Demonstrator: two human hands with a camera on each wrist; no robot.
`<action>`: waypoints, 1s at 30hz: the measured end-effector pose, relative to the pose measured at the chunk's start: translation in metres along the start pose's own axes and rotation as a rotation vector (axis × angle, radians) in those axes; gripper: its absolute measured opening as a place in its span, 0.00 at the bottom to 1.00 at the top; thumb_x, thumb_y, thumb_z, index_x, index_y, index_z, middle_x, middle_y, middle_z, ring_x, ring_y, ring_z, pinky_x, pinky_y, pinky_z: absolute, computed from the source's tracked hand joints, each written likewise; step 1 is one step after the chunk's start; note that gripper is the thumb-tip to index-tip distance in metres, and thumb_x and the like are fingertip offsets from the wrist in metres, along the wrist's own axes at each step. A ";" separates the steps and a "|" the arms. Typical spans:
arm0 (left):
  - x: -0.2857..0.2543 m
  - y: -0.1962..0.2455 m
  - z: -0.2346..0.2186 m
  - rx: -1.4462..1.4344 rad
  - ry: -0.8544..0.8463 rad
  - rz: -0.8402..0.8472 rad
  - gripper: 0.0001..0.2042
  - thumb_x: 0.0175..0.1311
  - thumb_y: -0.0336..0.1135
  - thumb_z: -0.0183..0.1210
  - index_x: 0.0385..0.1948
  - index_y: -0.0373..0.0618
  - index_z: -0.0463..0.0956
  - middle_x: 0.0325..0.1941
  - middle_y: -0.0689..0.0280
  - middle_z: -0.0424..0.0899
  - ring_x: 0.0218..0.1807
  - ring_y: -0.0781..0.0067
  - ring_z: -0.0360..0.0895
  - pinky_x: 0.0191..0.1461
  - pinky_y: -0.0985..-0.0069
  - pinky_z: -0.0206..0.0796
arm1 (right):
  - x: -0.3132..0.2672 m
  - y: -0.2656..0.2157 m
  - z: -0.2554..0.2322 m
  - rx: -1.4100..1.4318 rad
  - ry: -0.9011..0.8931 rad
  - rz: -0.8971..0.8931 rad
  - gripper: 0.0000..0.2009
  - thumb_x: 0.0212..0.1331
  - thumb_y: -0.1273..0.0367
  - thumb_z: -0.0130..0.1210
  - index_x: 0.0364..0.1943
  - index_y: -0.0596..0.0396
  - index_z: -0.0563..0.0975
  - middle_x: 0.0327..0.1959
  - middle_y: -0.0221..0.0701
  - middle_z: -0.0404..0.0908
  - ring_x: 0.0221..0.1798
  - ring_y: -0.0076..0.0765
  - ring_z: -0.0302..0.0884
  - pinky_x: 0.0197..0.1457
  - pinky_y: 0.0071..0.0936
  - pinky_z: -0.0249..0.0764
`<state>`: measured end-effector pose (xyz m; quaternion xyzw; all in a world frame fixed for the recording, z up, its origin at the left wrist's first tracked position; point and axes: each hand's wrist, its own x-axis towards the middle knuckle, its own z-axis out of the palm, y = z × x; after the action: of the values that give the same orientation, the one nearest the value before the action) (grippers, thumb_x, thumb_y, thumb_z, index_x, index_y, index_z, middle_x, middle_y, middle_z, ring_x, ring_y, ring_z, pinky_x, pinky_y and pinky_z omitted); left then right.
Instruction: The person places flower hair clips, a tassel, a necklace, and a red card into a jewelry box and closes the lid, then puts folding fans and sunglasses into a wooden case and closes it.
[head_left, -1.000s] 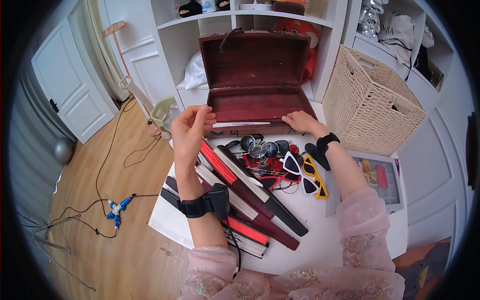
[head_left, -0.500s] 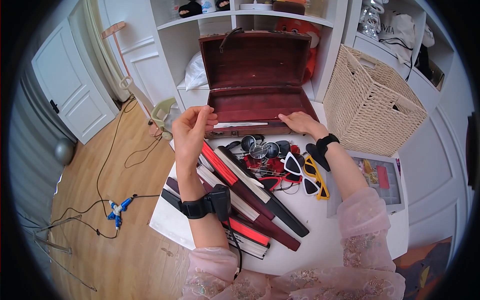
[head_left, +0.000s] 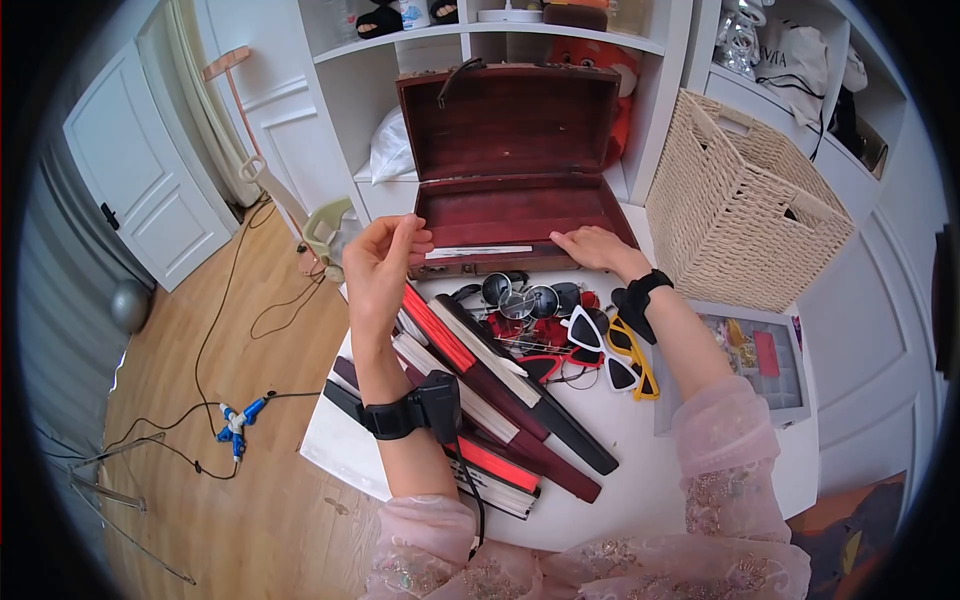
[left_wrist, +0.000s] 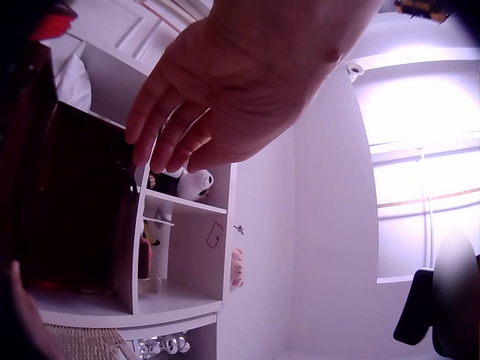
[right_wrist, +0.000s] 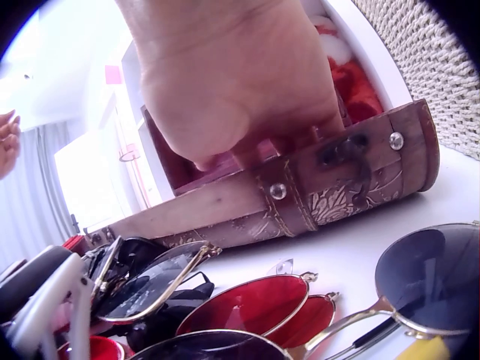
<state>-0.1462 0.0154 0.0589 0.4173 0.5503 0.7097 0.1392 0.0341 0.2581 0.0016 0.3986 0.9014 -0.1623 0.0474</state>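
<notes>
A dark red wooden case (head_left: 510,130) stands with its lid raised at the back of the table. My right hand (head_left: 600,248) rests over the right part of its front wall, thumb along the rim. In the right wrist view its fingers reach down inside, their tips hidden behind the wall. My left hand (head_left: 382,270), fingers loosely bent, hovers at the case's left front corner. The left wrist view shows nothing between its fingers. A slim white item (head_left: 480,251) lies inside along the front wall.
Several closed folding fans (head_left: 500,400) lie slanted on the white table (head_left: 570,510). Sunglasses (head_left: 600,340) are heaped before the case. A compartment box (head_left: 790,390) and a wicker basket (head_left: 740,200) stand at the right, a white shelf (head_left: 490,43) behind.
My right hand has slid slightly left along the case's front rim. The left hand has hardly moved. Everything on the table looks the same.
</notes>
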 end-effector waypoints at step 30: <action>0.000 0.001 -0.007 0.015 0.026 0.012 0.12 0.64 0.37 0.54 0.35 0.34 0.77 0.29 0.62 0.82 0.30 0.78 0.79 0.34 0.83 0.68 | -0.125 -0.096 0.022 -0.186 -0.036 -0.705 0.12 0.50 0.60 0.59 0.28 0.55 0.77 0.20 0.37 0.79 0.28 0.45 0.78 0.33 0.38 0.70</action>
<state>-0.1511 0.0103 0.0593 0.4125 0.5547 0.7118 0.1246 0.0475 0.1025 0.0321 0.0542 0.9934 -0.0928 0.0404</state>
